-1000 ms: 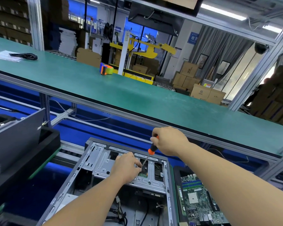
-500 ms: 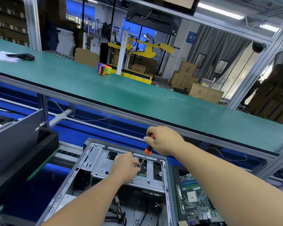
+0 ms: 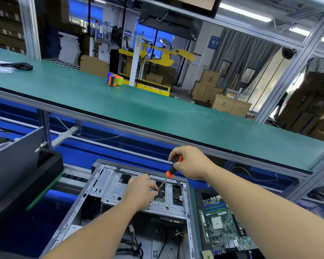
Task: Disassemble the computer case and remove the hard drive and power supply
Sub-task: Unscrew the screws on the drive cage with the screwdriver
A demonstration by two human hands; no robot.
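Gripping screwdriver (image 3: 170, 170) above the drive cage (image 3: 110, 187), right hand (image 3: 190, 162); left hand (image 3: 140, 193) pinching its shaft

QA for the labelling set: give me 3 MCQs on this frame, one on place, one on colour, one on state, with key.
1. Where does the loose motherboard lie?
A. On the green shelf
B. Right of the open computer case
C. Inside the case

2. What colours is the screwdriver handle?
A. Orange and black
B. All yellow
C. Blue and white

3. What is the right hand doing?
A. Lying flat on the shelf
B. Hanging idle
C. Gripping the screwdriver handle

Key:
1 B, the board sits outside the case's right wall.
2 A, orange ends with a black middle show beside the hand.
3 C, its fingers curl round the handle while the left hand pinches the shaft near the tip over the drive cage.
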